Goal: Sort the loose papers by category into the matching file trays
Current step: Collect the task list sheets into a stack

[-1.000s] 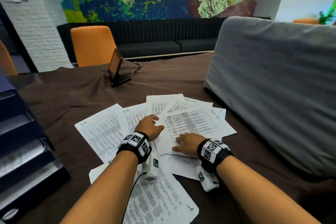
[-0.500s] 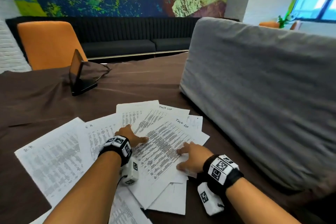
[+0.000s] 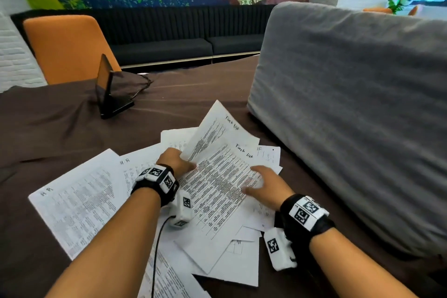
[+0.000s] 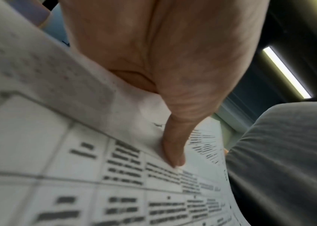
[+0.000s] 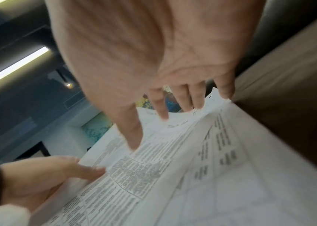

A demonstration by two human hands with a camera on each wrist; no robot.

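Loose printed papers lie scattered on the brown tablecloth [image 3: 48, 123]. My left hand [image 3: 177, 163] pinches the left edge of a sheet headed "Task list" [image 3: 217, 128] and holds it tilted up off the pile. The left wrist view shows the thumb [image 4: 173, 149] on the printed table of a sheet [image 4: 124, 191]. My right hand [image 3: 264, 182] lies with spread, straight fingers [image 5: 183, 97] on a second "Task list" sheet [image 3: 217, 205]. Two sheets marked "HR" [image 3: 77, 203] lie to the left. No file tray is in view.
A large grey cushion [image 3: 350, 116] stands along the right side, close to the papers. A dark tablet on a stand [image 3: 108, 89] sits at the back left, with an orange chair [image 3: 67, 48] behind it. A cable [image 3: 157, 244] runs from my left wrist over the papers.
My left hand has lifted one "Task list" sheet up off the pile. My right hand has slid right and spread flat on the sheet below. The trays at the left have left the view.
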